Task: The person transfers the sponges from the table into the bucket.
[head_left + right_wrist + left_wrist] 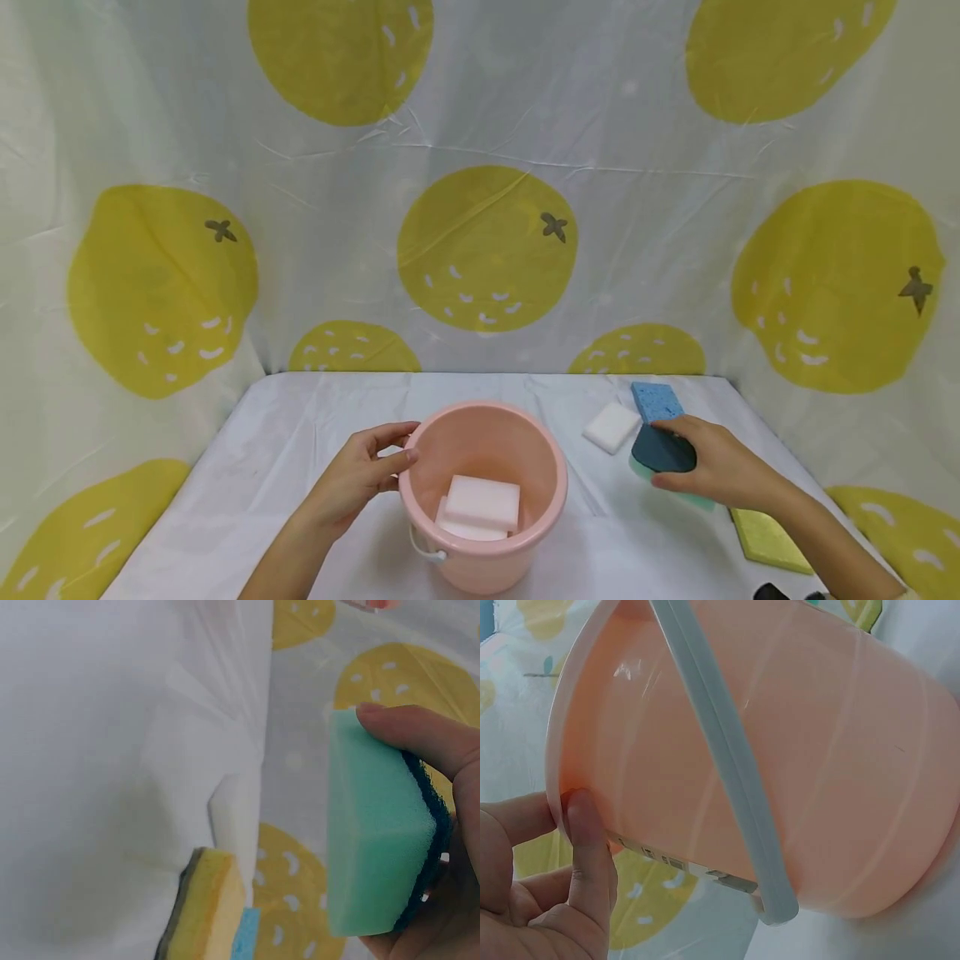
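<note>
A pink bucket (480,554) stands on the white-covered table, its pale handle (727,757) hanging down the side. My left hand (363,475) pinches the bucket's rim at its left, thumb and fingers on either side. Inside the bucket lie white sponges, the upper sponge (483,502) resting on another. To the right of the bucket, my right hand (720,467) grips a green sponge (379,832) with a dark scouring pad (663,450) along one face. In the right wrist view the thumb presses one end of this sponge, and the other fingers are partly hidden behind it.
Beyond the right hand lie a white sponge (612,427) and a blue sponge (657,401). A yellow sponge (772,540) lies near the right forearm, which partly covers it. Dark objects (772,592) show at the bottom edge. A lemon-print cloth (637,208) surrounds the table's back and sides.
</note>
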